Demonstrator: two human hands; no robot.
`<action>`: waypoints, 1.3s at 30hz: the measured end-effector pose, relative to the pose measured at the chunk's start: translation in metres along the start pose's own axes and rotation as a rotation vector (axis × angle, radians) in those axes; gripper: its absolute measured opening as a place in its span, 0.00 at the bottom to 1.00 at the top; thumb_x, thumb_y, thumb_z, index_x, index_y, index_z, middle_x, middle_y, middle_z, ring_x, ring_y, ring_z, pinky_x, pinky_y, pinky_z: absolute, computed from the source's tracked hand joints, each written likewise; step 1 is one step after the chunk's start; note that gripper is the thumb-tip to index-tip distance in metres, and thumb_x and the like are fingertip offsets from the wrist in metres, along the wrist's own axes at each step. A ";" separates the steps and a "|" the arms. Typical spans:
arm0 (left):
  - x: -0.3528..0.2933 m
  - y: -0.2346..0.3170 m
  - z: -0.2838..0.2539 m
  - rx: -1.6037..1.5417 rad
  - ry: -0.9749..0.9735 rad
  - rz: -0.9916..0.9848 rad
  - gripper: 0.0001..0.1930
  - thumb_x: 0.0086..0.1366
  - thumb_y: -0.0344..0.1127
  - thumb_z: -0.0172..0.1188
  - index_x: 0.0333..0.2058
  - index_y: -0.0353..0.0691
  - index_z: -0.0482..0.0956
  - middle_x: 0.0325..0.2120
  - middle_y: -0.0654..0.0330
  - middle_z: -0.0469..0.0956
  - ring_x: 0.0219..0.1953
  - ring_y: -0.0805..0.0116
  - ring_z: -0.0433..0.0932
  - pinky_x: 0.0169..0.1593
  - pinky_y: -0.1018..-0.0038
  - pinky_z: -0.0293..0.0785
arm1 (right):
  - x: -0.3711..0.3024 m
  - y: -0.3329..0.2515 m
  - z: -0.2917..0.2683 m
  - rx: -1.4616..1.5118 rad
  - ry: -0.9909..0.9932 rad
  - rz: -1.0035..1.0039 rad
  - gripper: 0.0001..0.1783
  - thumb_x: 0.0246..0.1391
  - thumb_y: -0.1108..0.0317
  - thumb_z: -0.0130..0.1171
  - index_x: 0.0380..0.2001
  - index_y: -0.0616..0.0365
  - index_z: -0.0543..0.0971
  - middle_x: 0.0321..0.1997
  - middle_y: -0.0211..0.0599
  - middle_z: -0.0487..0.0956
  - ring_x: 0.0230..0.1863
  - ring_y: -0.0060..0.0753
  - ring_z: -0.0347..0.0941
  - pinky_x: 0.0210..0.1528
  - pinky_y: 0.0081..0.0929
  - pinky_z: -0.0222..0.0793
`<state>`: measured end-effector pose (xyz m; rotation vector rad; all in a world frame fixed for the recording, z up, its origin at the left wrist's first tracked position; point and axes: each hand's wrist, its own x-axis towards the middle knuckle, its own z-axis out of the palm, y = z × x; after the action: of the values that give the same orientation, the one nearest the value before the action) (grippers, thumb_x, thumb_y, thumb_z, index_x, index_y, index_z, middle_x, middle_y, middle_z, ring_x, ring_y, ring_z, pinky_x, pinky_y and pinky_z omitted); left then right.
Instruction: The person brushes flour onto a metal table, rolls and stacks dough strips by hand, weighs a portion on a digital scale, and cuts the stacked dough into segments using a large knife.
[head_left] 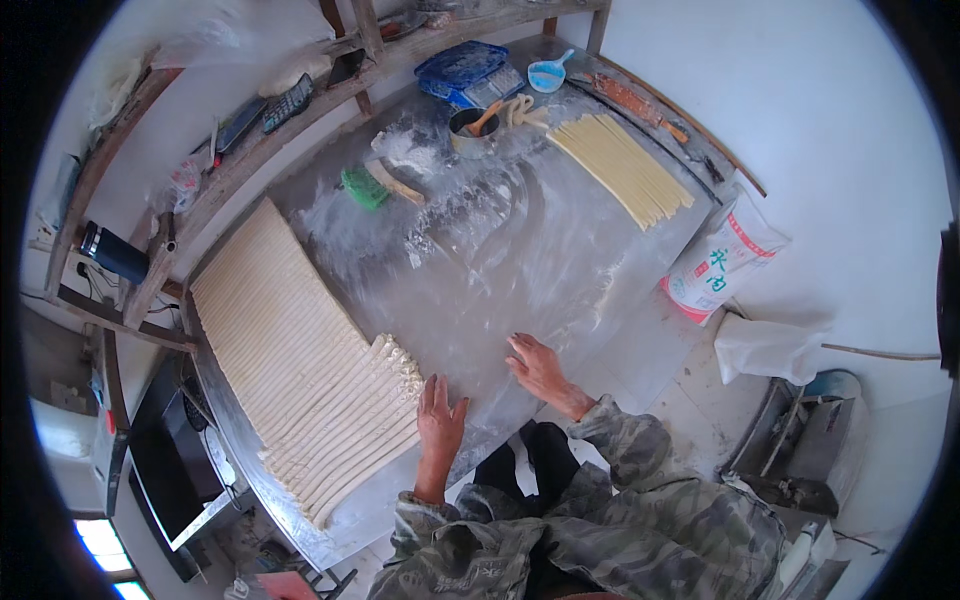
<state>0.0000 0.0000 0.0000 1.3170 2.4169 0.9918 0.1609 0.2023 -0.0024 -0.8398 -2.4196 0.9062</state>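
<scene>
Long strips of pale dough (pixel 290 350) lie side by side in a wide sheet on the left of the metal table. Their near right ends bunch up in floury, rounded tips. Just beside those ends is my left hand (pixel 440 428), fingers stretched out, holding nothing; whether it touches the nearest strip I cannot tell. My right hand (pixel 541 372) is over the table's near edge, its fingers apart and slightly bent, with nothing in it. A second, smaller batch of yellowish dough strips (pixel 622 168) rests at the far right.
Flour dusts the metal table (pixel 470 310). Toward the back are a green brush-like item (pixel 364 188), a pot (pixel 470 140) with a wooden-handled tool, a blue scale (pixel 470 75) and a blue-and-white scoop (pixel 548 74). A white sack (pixel 722 258) stands off the right edge. Wooden shelves (pixel 250 160) run along the left.
</scene>
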 end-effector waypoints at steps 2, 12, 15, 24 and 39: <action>0.003 0.005 0.031 -0.016 0.014 -0.019 0.30 0.58 0.39 0.67 0.58 0.33 0.73 0.59 0.37 0.71 0.59 0.36 0.72 0.60 0.52 0.71 | -0.014 0.027 -0.026 -0.030 -0.087 0.060 0.24 0.56 0.65 0.63 0.55 0.63 0.75 0.56 0.55 0.78 0.53 0.55 0.77 0.54 0.46 0.74; 0.191 -0.006 0.028 -0.046 0.081 -0.221 0.24 0.61 0.42 0.65 0.52 0.33 0.77 0.50 0.45 0.78 0.47 0.43 0.80 0.50 0.55 0.76 | 0.030 0.097 -0.087 0.316 -0.071 0.345 0.20 0.60 0.76 0.59 0.55 0.71 0.75 0.53 0.51 0.82 0.48 0.36 0.83 0.44 0.27 0.78; 0.273 -0.019 0.058 0.059 0.144 -0.239 0.25 0.61 0.48 0.65 0.50 0.32 0.79 0.45 0.44 0.81 0.43 0.43 0.81 0.47 0.55 0.77 | 0.050 0.144 -0.090 0.391 -0.122 0.415 0.20 0.60 0.77 0.58 0.55 0.70 0.75 0.52 0.50 0.82 0.49 0.36 0.83 0.44 0.28 0.79; 0.521 -0.031 0.130 0.275 0.235 -0.805 0.28 0.57 0.60 0.63 0.41 0.37 0.85 0.40 0.46 0.84 0.46 0.42 0.82 0.47 0.53 0.78 | 0.105 0.239 -0.182 0.479 -0.133 0.394 0.20 0.61 0.71 0.61 0.54 0.66 0.77 0.47 0.51 0.84 0.48 0.39 0.84 0.47 0.30 0.80; 0.421 0.080 0.109 -0.921 0.603 -0.809 0.10 0.61 0.32 0.58 0.22 0.33 0.80 0.18 0.61 0.77 0.17 0.71 0.75 0.22 0.73 0.72 | 0.223 0.207 -0.183 0.650 -0.476 0.462 0.25 0.63 0.63 0.62 0.57 0.69 0.75 0.42 0.33 0.83 0.38 0.19 0.76 0.38 0.19 0.72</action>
<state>-0.1379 0.4192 0.0228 -0.2825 1.9620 1.9740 0.1821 0.5561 0.0199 -1.0088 -2.0511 2.1234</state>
